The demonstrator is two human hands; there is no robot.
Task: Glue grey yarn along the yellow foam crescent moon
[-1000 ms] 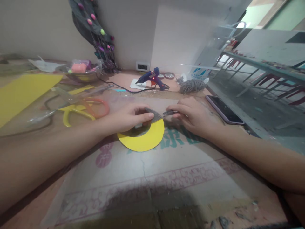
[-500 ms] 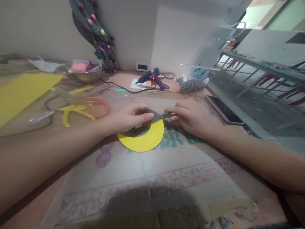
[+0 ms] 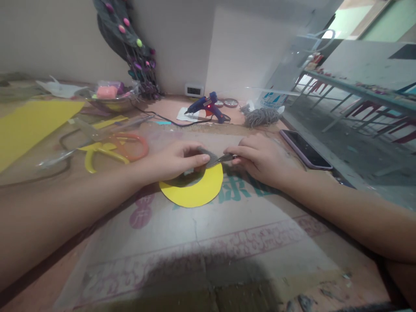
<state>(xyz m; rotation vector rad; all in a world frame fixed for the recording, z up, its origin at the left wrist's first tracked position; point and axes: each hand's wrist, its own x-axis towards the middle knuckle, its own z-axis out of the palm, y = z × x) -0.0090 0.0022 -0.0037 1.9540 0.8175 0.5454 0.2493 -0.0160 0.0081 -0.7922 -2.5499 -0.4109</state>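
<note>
A flat yellow ring, with its upper right part covered in grey yarn, lies tilted over a printed sheet. My left hand is closed on the far side of the ring, its thumb pressing at the grey-covered part. Strands of grey yarn run from there to my right hand, which pinches a small grey yarn bundle between thumb and fingers. My left fingers hide the ring's far left portion.
Scissors with orange handles and a yellow-handled tool lie left. Behind are a blue glue gun with its cord and a grey yarn skein. A phone rests at the right edge; yellow sheet far left.
</note>
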